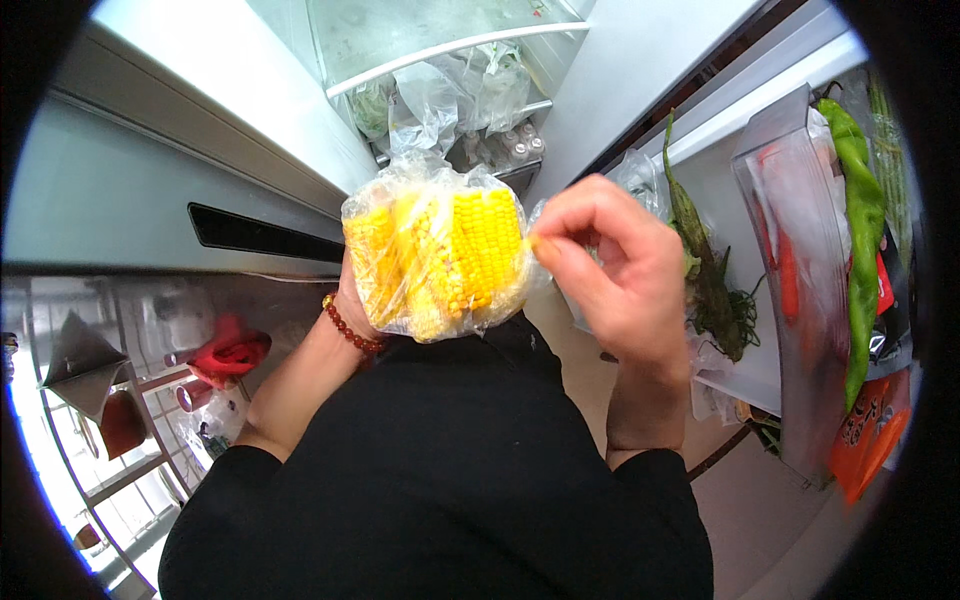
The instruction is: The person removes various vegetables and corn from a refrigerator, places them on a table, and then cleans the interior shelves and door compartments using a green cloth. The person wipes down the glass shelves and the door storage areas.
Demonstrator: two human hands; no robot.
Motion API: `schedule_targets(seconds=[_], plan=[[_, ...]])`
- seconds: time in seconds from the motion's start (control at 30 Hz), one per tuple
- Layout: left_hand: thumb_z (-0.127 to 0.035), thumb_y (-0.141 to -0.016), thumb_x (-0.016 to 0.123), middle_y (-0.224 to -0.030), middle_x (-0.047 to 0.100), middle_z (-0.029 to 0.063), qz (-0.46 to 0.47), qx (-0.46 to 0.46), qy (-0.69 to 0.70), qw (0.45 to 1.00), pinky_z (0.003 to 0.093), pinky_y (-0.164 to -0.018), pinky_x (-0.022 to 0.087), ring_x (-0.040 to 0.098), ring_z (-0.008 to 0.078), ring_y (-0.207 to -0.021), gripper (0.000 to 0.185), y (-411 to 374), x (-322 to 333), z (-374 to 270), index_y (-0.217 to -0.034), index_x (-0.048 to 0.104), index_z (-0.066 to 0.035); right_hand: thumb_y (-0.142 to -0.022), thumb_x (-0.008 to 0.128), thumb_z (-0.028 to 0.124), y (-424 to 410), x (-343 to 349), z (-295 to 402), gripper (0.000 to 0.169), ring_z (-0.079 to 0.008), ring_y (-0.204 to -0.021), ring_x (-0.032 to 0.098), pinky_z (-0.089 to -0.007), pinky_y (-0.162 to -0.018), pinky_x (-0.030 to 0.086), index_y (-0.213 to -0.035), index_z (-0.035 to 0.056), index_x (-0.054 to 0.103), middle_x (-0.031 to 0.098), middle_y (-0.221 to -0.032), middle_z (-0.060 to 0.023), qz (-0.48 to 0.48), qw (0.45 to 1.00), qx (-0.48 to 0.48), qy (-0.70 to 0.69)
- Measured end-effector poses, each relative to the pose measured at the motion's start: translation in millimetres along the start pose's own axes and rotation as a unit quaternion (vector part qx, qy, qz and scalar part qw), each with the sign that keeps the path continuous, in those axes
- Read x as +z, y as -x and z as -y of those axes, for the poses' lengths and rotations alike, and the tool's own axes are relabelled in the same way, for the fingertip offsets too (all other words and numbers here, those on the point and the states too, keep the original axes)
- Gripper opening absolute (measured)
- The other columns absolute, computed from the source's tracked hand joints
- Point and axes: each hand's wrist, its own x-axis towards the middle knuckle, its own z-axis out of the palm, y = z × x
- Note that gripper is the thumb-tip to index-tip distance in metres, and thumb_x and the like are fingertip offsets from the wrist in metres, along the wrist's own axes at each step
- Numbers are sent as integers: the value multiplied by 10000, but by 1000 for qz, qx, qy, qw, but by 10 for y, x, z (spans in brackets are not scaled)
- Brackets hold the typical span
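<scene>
A clear plastic bag (420,315) of yellow corn cobs (486,240) is in front of my chest, before an open refrigerator. My left hand (352,300) supports it from the left and beneath, with most of its fingers hidden behind the bag. On that wrist is a bracelet of reddish beads. At the bag's right edge, my right hand (619,270) has thumb and forefinger pinched together on the thin film. The film around those fingertips is slightly blurred. Several cobs lie side by side inside the bag, their kernels showing through the wrinkled plastic.
Bagged food (450,97) sits under a glass shelf (442,34), above several bottles (521,142). To the right, the open door's bins (795,300) hold a long green pepper (855,225), a wrinkled green gourd (697,240) and an orange packet (870,435). A rack (127,480) stands left.
</scene>
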Motion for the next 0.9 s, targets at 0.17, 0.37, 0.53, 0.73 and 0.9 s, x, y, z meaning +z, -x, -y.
schedule_targets(seconds=[0.17,0.37,0.53,0.73,0.9], plan=[[-489,-959,421,-1409,470,163,70,-24,37,997,503,-1096,348,461,334,-1287,606,7,-106,72,-1408,412,-82,-758,634,-42,12,181,-219,72,-235,-809,592,-301,-736,477,-816,-5,612,580,-887,-101,-44,961,-119,246],[-513,-958,400,-1413,465,159,73,-40,1,996,508,-1096,345,459,340,-1288,620,18,-161,77,-1403,415,-82,-801,676,103,182,96,-219,232,-283,-1042,557,-356,-880,454,-1024,37,667,584,-1181,-152,-40,964,-140,223],[-533,-968,377,-1454,425,135,119,-98,46,987,497,-1106,327,427,321,-1317,653,101,-565,154,-1444,362,-86,-943,591,387,591,231,-655,597,-210,-1136,512,-356,-961,416,-1359,-7,422,514,-1281,-126,-145,959,157,-187],[-528,-977,356,-1434,447,134,60,-178,-82,979,472,-1089,353,459,317,-1287,634,120,-595,421,-1433,381,-88,-942,559,462,1208,584,-543,670,-208,-1189,491,-324,-1019,387,-1379,-16,390,506,-1293,-131,-104,915,193,-338],[-548,-976,349,-1356,514,144,39,-238,-100,965,461,-1057,391,522,320,-1212,633,190,-478,859,-1391,430,-76,-867,603,570,1736,525,-545,762,-371,-1301,399,-427,-1093,310,-1379,40,408,357,-1429,-241,-141,975,108,135]])
